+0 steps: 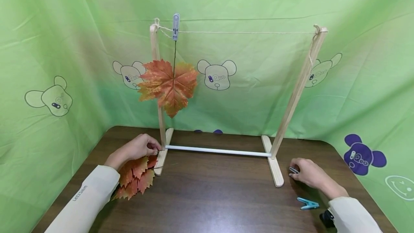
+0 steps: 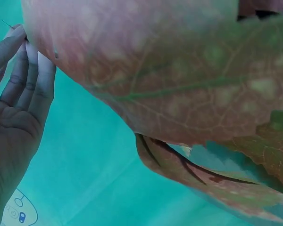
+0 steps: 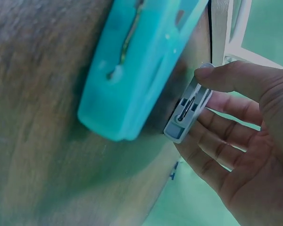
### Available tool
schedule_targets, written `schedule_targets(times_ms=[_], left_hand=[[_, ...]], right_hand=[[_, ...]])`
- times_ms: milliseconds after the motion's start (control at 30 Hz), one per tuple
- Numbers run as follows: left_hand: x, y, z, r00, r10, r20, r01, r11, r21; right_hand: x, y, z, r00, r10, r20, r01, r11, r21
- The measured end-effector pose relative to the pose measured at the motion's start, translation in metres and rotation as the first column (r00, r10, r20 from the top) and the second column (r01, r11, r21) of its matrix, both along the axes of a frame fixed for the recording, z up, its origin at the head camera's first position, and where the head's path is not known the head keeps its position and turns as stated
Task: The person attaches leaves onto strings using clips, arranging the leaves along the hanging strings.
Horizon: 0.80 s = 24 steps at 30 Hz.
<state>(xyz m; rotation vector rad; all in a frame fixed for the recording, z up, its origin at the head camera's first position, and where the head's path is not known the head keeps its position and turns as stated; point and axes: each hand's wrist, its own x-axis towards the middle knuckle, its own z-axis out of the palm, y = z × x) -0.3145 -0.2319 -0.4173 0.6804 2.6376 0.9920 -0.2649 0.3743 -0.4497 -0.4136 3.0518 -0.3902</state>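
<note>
While the left hand [image 1: 139, 148] pinches the thin stem of a maple leaf [image 1: 136, 177] lying on the table [image 1: 207, 197] by the rack's left foot, the right hand [image 1: 308, 173] closes on a grey peg [image 1: 293, 170]. Next, I judge, both must rise to the string [image 1: 245, 32].

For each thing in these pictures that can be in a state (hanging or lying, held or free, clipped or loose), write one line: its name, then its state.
hanging leaf: hangs from the string by its stem, clipped.
grey peg on string: clipped on.
string: stretched between the two posts.
leaves on table: lying flat, stem pinched by the left hand.
grey peg: lying on the table, pinched by the right hand.
teal peg: lying on the table, free.
wooden rack: standing upright.
</note>
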Motion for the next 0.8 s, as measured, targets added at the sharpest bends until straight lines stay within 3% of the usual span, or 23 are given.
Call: schedule_targets(times_ms=[300,800], left_hand=[[0.001,0.004,0.002,1.000,0.004,0.019,-0.004,1.000,-0.013],[0.010,0.016,0.014,0.999,-0.044,-0.030,0.043,0.999,-0.017]], right_hand=[[0.002,-0.001,0.006,1.000,-0.010,-0.019,0.009,0.999,-0.045],[0.008,-0.012,0.028,0.985,0.051,-0.162,-0.073,0.989,-0.128]])
